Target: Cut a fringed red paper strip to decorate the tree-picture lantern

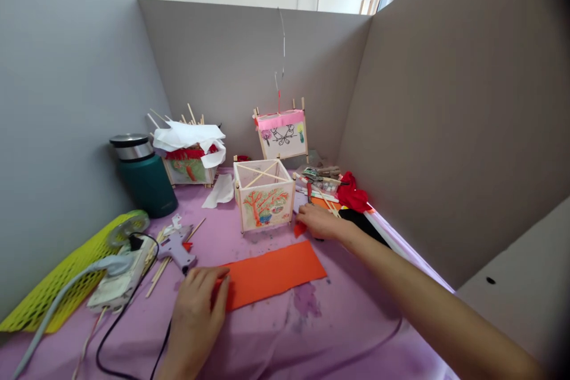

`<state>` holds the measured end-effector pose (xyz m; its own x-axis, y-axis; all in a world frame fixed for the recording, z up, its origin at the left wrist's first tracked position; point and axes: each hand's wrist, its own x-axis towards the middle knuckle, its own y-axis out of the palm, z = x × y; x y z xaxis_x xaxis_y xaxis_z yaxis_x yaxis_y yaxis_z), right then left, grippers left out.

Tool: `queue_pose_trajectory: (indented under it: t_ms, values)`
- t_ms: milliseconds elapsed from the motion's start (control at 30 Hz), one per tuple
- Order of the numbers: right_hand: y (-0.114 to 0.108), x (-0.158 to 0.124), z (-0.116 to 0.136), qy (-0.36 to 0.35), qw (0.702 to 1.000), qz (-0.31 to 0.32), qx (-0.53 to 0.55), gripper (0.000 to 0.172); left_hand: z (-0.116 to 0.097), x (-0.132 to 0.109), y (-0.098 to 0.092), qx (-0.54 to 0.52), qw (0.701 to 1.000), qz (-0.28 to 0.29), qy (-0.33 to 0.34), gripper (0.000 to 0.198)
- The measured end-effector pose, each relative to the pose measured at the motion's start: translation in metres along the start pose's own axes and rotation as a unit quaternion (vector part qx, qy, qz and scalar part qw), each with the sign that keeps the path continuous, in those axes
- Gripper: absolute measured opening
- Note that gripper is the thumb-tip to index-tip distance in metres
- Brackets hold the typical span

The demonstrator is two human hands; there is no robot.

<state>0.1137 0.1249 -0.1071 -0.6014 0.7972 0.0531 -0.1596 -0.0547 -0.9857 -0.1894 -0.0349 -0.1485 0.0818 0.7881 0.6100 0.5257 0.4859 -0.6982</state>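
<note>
My left hand [198, 303] lies flat with fingers stretched out on the left end of an orange paper strip [276, 272] that rests on the purple table cover [338, 332]. My right hand [319, 221] reaches forward to the lower right corner of a small stick-frame lantern box [263, 195] with a painted red tree. Its fingers are curled over a small red scrap [299, 228]; whether they grip it is unclear.
A glue gun [178, 246] and power strip [119, 284] lie at left beside yellow mesh [66, 276]. A green flask [145, 177], two more lanterns [281, 130], loose sticks, red cloth [351, 195] and tools crowd the back. Grey partition walls enclose the table.
</note>
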Motion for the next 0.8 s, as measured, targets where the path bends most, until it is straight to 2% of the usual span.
queue_pose_trajectory:
  t_ms: [67, 133, 267, 300, 367, 400, 433, 467, 500, 600, 633, 667, 733, 800]
  values:
    - [-0.008, -0.004, -0.002, -0.012, 0.999, -0.015, 0.045, 0.013, 0.003, 0.0, -0.004, -0.005, 1.0, 0.005, -0.01, 0.018]
    - [-0.016, -0.014, 0.001, -0.005, 0.994, -0.053, 0.097, 0.012, 0.003, 0.0, -0.006, -0.023, 1.0, 0.008, -0.014, 0.018]
    - [-0.022, -0.041, 0.022, 0.074, 0.963, -0.171, 0.192, 0.035, -0.01, 0.003, -0.004, -0.097, 0.994, 0.025, -0.033, 0.018]
    - [-0.021, -0.048, 0.029, 0.101, 0.943, -0.197, 0.248, 0.035, -0.016, 0.004, -0.003, -0.122, 0.991, 0.037, -0.039, 0.018]
    - [-0.019, -0.059, 0.045, 0.146, 0.879, -0.232, 0.39, 0.031, -0.031, 0.007, -0.001, -0.167, 0.983, 0.066, -0.049, 0.017]
    - [-0.018, -0.063, 0.052, 0.164, 0.844, -0.239, 0.451, 0.03, -0.039, 0.008, 0.0, -0.184, 0.978, 0.083, -0.049, 0.017]
    - [-0.018, -0.068, 0.058, 0.177, 0.822, -0.235, 0.488, 0.03, -0.047, 0.009, 0.0, -0.196, 0.975, 0.1, -0.046, 0.016]
    - [-0.018, -0.073, 0.062, 0.184, 0.822, -0.223, 0.49, 0.028, -0.053, 0.009, 0.001, -0.202, 0.972, 0.114, -0.038, 0.016]
    - [-0.019, -0.079, 0.066, 0.183, 0.84, -0.202, 0.468, 0.026, -0.058, 0.009, 0.003, -0.202, 0.971, 0.126, -0.028, 0.016]
    - [-0.021, -0.109, 0.068, 0.143, 0.927, -0.081, 0.337, 0.02, -0.058, 0.007, 0.007, -0.158, 0.979, 0.129, -0.006, 0.016]
    - [-0.021, -0.123, 0.067, 0.126, 0.945, -0.028, 0.299, 0.023, -0.052, 0.006, 0.007, -0.132, 0.984, 0.124, -0.005, 0.017]
    - [-0.02, -0.137, 0.065, 0.115, 0.954, 0.018, 0.276, 0.024, -0.045, 0.006, 0.007, -0.105, 0.987, 0.118, -0.006, 0.017]
    - [-0.017, -0.167, 0.061, 0.129, 0.951, 0.081, 0.271, 0.027, -0.026, 0.006, 0.003, -0.064, 0.992, 0.111, -0.007, 0.017]
    - [-0.014, -0.19, 0.06, 0.149, 0.941, 0.111, 0.282, 0.028, -0.008, 0.009, -0.008, -0.048, 0.994, 0.098, -0.017, 0.018]
